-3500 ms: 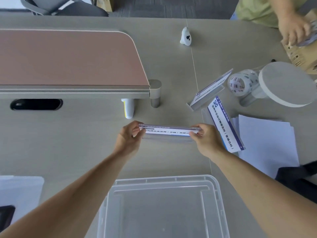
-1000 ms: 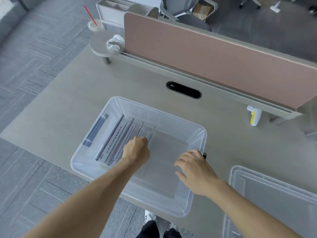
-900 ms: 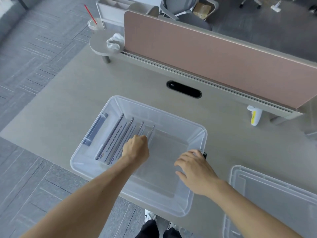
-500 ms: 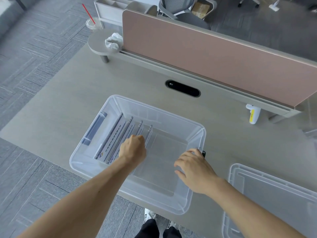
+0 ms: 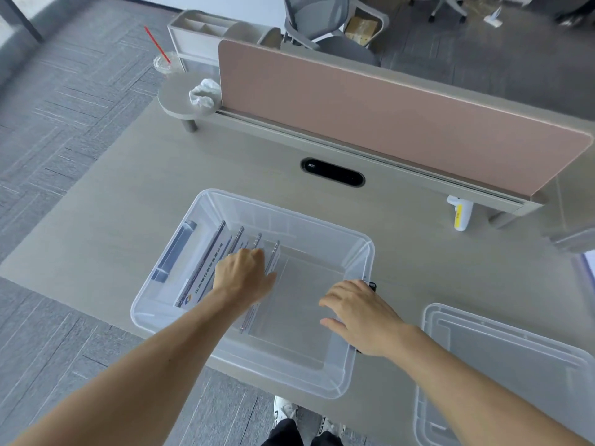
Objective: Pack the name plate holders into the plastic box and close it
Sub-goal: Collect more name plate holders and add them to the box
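Clear plastic box point(image 5: 360, 239) open on tabletop. Name plate holders point(image 5: 225, 249) stand on edge in a row at its left end, my left hand point(image 5: 244, 275) curled over them. Clear lid point(image 5: 502, 365) lies flat to the right of the box.

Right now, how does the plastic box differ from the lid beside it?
The plastic box is deep with name plate holders inside; the lid is shallow and flat. The left hand and right hand are at the box; neither touches the lid. Box and lid are both clear plastic.
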Available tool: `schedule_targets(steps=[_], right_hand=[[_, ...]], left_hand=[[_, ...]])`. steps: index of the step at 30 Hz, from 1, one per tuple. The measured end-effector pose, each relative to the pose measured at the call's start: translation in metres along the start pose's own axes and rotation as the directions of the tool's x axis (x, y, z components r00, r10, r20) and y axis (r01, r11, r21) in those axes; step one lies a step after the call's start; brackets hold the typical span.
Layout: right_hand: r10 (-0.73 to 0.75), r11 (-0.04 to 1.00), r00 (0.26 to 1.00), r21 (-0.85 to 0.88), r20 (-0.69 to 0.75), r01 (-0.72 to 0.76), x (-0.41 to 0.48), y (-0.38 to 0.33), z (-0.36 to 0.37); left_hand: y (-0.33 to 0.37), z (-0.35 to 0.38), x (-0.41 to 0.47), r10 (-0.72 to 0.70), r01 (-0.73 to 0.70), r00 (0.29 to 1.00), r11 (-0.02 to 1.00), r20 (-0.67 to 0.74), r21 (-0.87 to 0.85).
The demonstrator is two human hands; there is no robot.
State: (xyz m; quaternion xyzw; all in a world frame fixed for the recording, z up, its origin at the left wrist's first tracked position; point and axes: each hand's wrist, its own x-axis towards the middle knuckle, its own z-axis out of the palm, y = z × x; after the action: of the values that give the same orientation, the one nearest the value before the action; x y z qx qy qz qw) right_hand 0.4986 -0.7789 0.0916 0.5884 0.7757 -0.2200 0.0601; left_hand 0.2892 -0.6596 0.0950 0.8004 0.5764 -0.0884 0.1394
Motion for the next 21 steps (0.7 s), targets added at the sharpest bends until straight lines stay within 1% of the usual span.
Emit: schedule_targets(steps=[3, 6, 10, 14, 18, 21], right_hand=[[0.039, 0.998, 0.992, 0.061, -0.119, -0.032, -0.017, 0.008, -0.024], [0.202, 0.978, 0.959, 0.098, -0.2, -0.185, -0.046, 0.035, -0.055], [0.414, 0.909, 0.879, 0.071, -0.235, -0.41, -0.112, 0.094, -0.089], [0.612, 0.79, 0.756, 0.14, -0.233, -0.597, -0.198, 0.15, -0.104], [0.729, 0.683, 0.654, 0.162, -0.203, -0.712, -0.284, 0.2, -0.098], [0.772, 0.633, 0.609, 0.133, -0.183, -0.763, -0.336, 0.24, -0.085]], left_hand=[[0.014, -0.034, 0.01, 0.123, -0.123, 0.989, 0.992, -0.078, 0.007], [0.046, -0.073, 0.024, 0.277, -0.27, 0.951, 0.961, -0.135, 0.065], [0.119, -0.113, 0.032, 0.408, -0.391, 0.893, 0.912, -0.19, 0.124], [0.2, -0.125, 0.029, 0.518, -0.492, 0.843, 0.851, -0.146, 0.184], [0.284, -0.114, 0.022, 0.598, -0.565, 0.796, 0.788, -0.087, 0.245], [0.352, -0.098, 0.015, 0.63, -0.601, 0.775, 0.759, -0.051, 0.251]])
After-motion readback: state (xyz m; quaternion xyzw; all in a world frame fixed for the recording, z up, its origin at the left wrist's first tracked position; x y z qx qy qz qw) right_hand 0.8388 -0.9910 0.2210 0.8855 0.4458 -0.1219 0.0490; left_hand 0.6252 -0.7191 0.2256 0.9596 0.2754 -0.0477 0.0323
